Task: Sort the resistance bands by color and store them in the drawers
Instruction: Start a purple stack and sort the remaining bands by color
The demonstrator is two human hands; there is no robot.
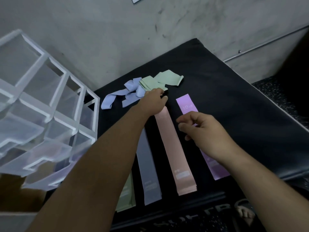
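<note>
Flat bands lie side by side on a black mat (234,104): a green band (127,193) mostly under my left arm, a grey band (148,173), a pink band (173,151) and a purple band (186,104). At the far end sits a loose heap of blue bands (117,97) and green bands (163,79). My left hand (154,102) reaches over the pink band's far end, fingers curled at the edge of the heap; what it holds is hidden. My right hand (204,131) hovers over the purple band with fingers loosely curled, holding nothing.
A translucent white drawer unit (50,104) stands at the left, with pale bands dimly visible in its lower drawers. A grey concrete wall rises behind the mat. A brown cardboard box (18,195) sits at the lower left. Speckled floor shows at the right.
</note>
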